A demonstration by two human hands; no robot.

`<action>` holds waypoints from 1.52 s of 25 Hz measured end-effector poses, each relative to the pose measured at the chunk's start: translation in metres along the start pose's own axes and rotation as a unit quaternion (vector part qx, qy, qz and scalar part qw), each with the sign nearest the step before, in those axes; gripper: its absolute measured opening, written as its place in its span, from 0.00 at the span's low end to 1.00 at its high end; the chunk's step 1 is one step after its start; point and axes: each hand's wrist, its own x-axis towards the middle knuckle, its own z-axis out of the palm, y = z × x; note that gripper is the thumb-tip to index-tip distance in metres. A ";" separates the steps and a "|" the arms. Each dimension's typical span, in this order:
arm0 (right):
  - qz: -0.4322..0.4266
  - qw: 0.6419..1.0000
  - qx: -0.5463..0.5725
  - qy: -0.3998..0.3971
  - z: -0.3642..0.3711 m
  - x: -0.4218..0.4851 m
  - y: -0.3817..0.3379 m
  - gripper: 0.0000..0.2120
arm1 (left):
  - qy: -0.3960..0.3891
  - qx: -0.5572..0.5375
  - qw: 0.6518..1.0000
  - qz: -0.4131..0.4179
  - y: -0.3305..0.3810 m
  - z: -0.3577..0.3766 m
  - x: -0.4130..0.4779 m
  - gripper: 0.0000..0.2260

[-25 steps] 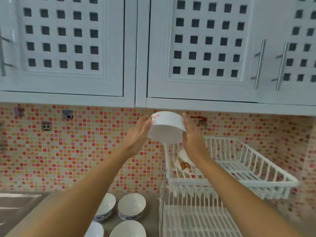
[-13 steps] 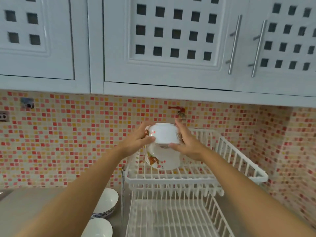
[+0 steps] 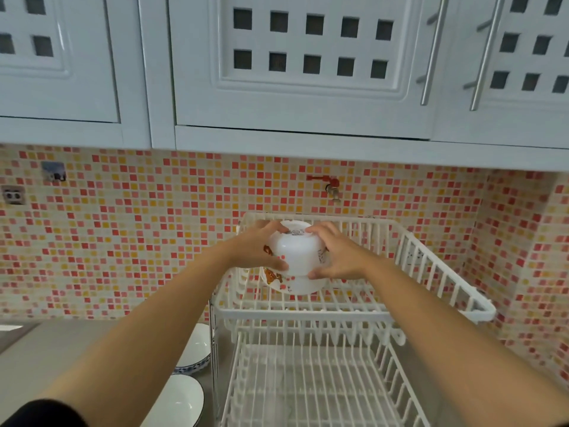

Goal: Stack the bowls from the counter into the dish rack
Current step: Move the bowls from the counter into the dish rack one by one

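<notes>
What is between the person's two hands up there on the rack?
In the head view, an upside-down white bowl sits between the left hand and right hand, on another bowl in the dish rack's top tier.

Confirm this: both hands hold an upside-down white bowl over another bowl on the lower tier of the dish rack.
Wrong tier. The head view shows the left hand and right hand holding the upside-down white bowl over another bowl on the upper tier of the dish rack, not the lower tier, which holds no bowl in view.
</notes>
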 end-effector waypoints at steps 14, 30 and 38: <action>0.030 0.998 -0.033 -0.052 0.001 -0.003 -0.003 0.49 | -0.056 0.088 0.994 -0.016 -0.005 0.006 0.009 0.37; -0.061 0.996 -0.063 0.022 0.067 0.085 -0.260 0.29 | 0.095 0.106 0.969 -0.204 -0.145 -0.101 -0.148 0.25; 0.030 0.990 -0.009 -0.136 0.266 0.096 -0.317 0.27 | -0.034 0.096 0.938 -0.333 -0.284 -0.036 -0.252 0.23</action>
